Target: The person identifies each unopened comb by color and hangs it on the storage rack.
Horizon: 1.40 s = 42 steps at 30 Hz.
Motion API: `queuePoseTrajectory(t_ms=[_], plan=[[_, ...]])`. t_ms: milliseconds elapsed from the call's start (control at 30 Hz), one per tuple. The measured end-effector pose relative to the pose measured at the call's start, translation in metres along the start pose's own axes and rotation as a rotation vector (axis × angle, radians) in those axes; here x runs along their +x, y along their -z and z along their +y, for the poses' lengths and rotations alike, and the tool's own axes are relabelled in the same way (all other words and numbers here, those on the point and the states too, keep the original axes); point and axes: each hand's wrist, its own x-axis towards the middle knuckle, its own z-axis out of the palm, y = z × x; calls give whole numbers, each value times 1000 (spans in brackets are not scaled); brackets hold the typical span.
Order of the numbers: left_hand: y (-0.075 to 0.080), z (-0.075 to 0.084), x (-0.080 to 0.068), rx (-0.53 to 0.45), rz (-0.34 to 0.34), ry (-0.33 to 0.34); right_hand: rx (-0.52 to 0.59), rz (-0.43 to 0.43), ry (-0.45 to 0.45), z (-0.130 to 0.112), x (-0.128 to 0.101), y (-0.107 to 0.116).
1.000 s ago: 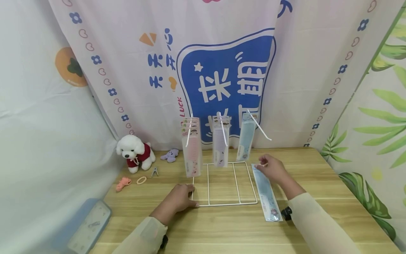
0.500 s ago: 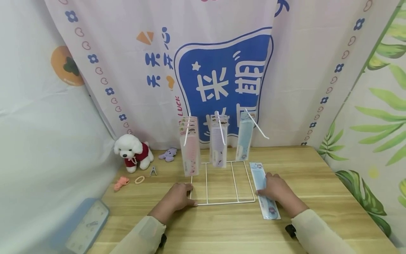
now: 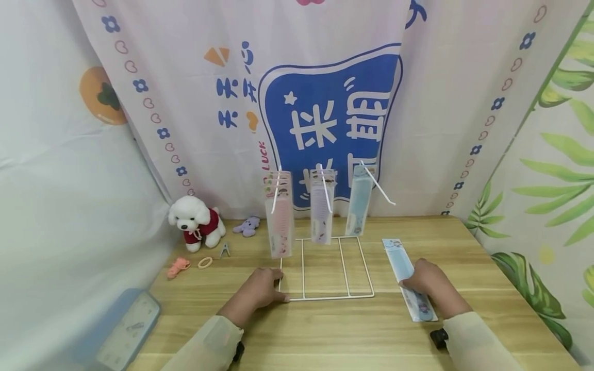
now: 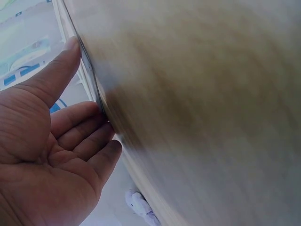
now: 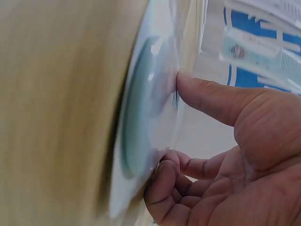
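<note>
Resting on the wooden table (image 3: 352,330), the right hand (image 3: 429,286) pinches a blue packaged comb (image 3: 408,281) just right of the white wire display rack (image 3: 325,268); thumb and curled fingers (image 5: 171,181) grasp its lower end. The left hand (image 3: 260,291), fingers relaxed, steadies the rack's base. Pink, lilac and blue packs already hang; this one, I judge, remains unhung.

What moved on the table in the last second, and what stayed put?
The right hand slid the blue comb packet rightward, away from the white wire rack, gripping its near end. The left hand stayed on the rack's corner; the hanging packets did not move.
</note>
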Motion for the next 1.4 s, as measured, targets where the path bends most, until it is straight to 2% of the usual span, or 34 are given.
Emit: queuePoseTrajectory(t_ms=[133, 300, 500, 567, 667, 800, 933, 1033, 1133, 1233, 1400], plan=[[-2, -1, 1, 2, 2, -4, -1, 3, -1, 6, 0, 1], [-3, -1, 1, 0, 1, -1, 52, 91, 52, 10, 1, 8], [-1, 0, 0, -10, 3, 0, 217, 275, 150, 19, 1, 23], [-1, 0, 0, -8, 3, -4, 326, 294, 183, 22, 0, 29], [-2, 0, 0, -13, 7, -4, 580, 233, 260, 24, -5, 37], [-2, -1, 1, -17, 5, -2, 926, 69, 415, 26, -15, 43], [-2, -1, 1, -11, 2, 3, 1090, -64, 645, 22, -25, 41], [-1, -1, 0, -5, 6, 3, 1099, -149, 809, 12, -32, 39], [0, -1, 0, -6, 8, -2, 1040, -187, 895, 0, -37, 39], [0, -1, 0, -18, 7, -2, 966, -185, 906, -11, -39, 38], [-1, 0, -1, -22, 3, 0, 875, -148, 838, -21, -39, 33]])
